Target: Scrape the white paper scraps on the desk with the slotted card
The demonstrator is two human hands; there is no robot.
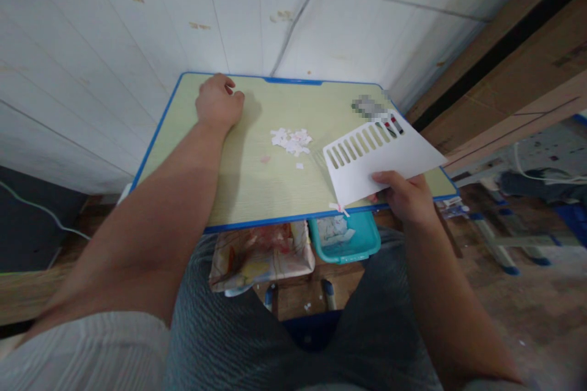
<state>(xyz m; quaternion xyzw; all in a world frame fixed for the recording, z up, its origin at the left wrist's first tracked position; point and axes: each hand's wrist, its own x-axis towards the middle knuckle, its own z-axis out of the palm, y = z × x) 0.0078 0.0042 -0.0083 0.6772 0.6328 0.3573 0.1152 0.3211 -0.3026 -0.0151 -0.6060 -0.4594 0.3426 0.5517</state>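
Note:
My right hand (408, 195) pinches the lower edge of a white card (385, 162), thumb on top. A row of rounded slots runs along the card's far edge, which is tilted over the right side of the table. Toward the back left, my left hand (220, 101) is loosely curled at the tabletop, with a gap between thumb and forefinger. Nothing shows in it, though its other fingers are hidden. Small white paper scraps (292, 140) lie heaped between the hands, one loose piece nearer me. A pinkish-white strip (339, 208) hangs at the front edge below the card.
The pale yellow table (257, 195) has a blue rim and stands near a white panelled wall (174, 24). Below its front edge are a turquoise basin (346, 250) with paper in it and a patterned box (270, 263). A blurred-out object (368, 107) lies back right, near stacked cardboard (504, 61).

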